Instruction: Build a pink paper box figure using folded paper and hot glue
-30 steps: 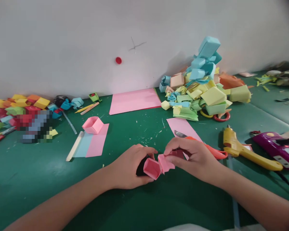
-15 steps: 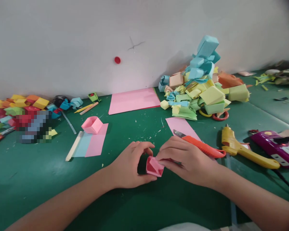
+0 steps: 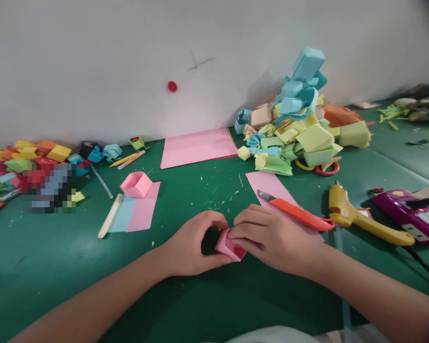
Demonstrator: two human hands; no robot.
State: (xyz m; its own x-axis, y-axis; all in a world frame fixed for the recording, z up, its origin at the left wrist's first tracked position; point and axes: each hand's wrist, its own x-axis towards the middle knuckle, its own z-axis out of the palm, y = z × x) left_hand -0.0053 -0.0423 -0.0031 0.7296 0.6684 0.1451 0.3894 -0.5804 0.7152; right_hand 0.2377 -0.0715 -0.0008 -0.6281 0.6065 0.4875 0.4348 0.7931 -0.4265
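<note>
My left hand [image 3: 193, 245] and my right hand [image 3: 271, 238] meet low in the middle of the green table, both pinched on a small folded pink paper piece [image 3: 229, 245]. The left thumb and fingers curl round its left side. The right fingers press on its top and right side and hide part of it. An orange utility knife [image 3: 296, 215] lies just beyond my right hand on a pink paper strip [image 3: 268, 183].
A yellow glue gun [image 3: 361, 220] and a purple device [image 3: 411, 216] lie at the right. A heap of folded paper boxes [image 3: 300, 128] stands against the wall. A pink sheet [image 3: 198, 147], a pink open box [image 3: 136, 184] and coloured boxes [image 3: 39, 155] are further left.
The pink piece's loose flap has been folded in and my right hand has closed over it toward the left hand. The piece is now more compact.
</note>
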